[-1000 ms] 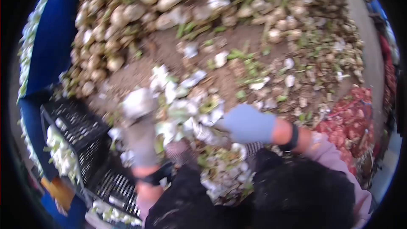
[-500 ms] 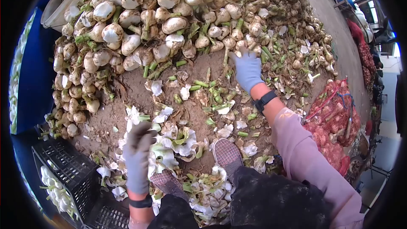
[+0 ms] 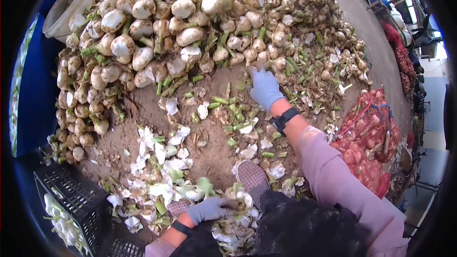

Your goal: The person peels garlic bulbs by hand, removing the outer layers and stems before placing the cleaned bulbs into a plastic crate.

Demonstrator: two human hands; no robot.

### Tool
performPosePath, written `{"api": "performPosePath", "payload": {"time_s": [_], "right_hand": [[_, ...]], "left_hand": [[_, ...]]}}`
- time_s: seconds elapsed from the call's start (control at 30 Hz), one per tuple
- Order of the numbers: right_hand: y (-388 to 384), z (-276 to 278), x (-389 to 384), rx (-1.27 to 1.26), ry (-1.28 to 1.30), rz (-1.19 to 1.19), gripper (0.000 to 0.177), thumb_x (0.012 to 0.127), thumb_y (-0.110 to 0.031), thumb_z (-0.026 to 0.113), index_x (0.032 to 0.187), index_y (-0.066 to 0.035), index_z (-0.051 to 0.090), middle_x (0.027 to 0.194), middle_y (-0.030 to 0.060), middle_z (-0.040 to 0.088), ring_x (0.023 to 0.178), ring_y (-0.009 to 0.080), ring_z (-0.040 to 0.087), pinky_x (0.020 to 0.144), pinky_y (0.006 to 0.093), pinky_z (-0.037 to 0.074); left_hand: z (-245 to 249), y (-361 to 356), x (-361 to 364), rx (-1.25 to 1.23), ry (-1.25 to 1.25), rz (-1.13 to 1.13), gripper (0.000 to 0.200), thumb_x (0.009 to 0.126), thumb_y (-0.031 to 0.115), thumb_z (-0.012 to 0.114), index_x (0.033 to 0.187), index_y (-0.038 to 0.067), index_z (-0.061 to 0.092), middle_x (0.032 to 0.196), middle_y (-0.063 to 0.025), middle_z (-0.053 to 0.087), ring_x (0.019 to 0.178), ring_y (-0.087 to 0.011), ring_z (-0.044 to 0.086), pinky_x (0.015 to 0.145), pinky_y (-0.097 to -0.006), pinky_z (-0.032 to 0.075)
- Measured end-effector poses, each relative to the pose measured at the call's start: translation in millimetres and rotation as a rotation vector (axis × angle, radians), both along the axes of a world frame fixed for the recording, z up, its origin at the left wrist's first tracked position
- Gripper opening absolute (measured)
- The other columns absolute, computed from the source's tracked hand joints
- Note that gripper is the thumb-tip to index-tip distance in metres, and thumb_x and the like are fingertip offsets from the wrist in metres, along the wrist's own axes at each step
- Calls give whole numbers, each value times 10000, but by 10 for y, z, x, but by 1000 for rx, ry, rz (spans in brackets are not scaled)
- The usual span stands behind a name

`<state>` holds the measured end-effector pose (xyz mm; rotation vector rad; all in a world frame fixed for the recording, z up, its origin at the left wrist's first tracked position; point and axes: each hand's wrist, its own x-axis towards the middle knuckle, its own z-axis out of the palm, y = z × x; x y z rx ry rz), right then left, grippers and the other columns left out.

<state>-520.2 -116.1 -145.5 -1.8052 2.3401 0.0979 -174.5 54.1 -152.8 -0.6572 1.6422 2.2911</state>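
My right hand (image 3: 265,86), in a grey-blue glove, reaches to the lower edge of a big heap of soil-stained garlic bulbs (image 3: 189,37). Its fingers are curled at the stalk of one garlic bulb (image 3: 250,54), partly covering it. My left hand (image 3: 209,209), gloved with dirt-darkened fingertips, is low in front of my body, over the white and green peelings (image 3: 233,231) between my feet. Blur and the peelings hide whether its fingers hold anything. A blurred green scrap (image 3: 205,186) shows just above it.
At the lower left stands a black plastic crate (image 3: 71,188) beside cleaned white garlic (image 3: 64,221). A white bucket (image 3: 69,7) is at the upper left, near a blue panel (image 3: 33,100). Red net bags (image 3: 364,138) lie on the right. Cut stalks (image 3: 235,109) litter the ground.
My left hand has dropped down and to the right, toward the peelings by my feet. My right hand has shifted slightly left and its fingers have drawn in at a bulb's stalk.
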Motion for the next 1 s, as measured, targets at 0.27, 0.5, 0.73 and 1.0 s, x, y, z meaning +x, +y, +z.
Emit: {"api": "performPosePath", "payload": {"time_s": [0.27, 0.5, 0.73, 1.0], "right_hand": [[491, 121, 507, 3, -508, 25, 286, 816, -36, 564, 1076, -99, 662, 1009, 165, 655, 914, 334, 644, 822, 378, 518], [467, 506, 66, 163, -14, -152, 219, 837, -237, 651, 1007, -104, 690, 914, 154, 684, 876, 315, 665, 799, 403, 520], [359, 61, 445, -113, -862, -174, 297, 868, -254, 695, 1013, 3, 662, 891, 135, 673, 794, 226, 653, 698, 335, 510], [589, 628, 1462, 336, -1331, -212, 343, 963, -355, 565, 881, -28, 626, 626, 35, 603, 525, 142, 577, 503, 298, 462]], "left_hand": [[348, -1083, -243, -496, -102, 915, 426, 879, 180, 666, 1244, -11, 556, 1003, -80, 649, 870, -183, 630, 798, -308, 521], [199, -318, -163, -167, -118, 186, 328, 852, 188, 694, 1131, 23, 644, 924, -136, 696, 872, -205, 668, 770, -316, 522], [514, -997, -187, -736, -218, 803, 579, 791, 135, 688, 1321, 5, 495, 1205, -150, 564, 1132, -226, 553, 876, -324, 501], [511, -981, -157, -523, -97, 1014, 551, 718, 23, 756, 1225, -12, 543, 1145, -140, 605, 1058, -217, 600, 924, -323, 479]]}}
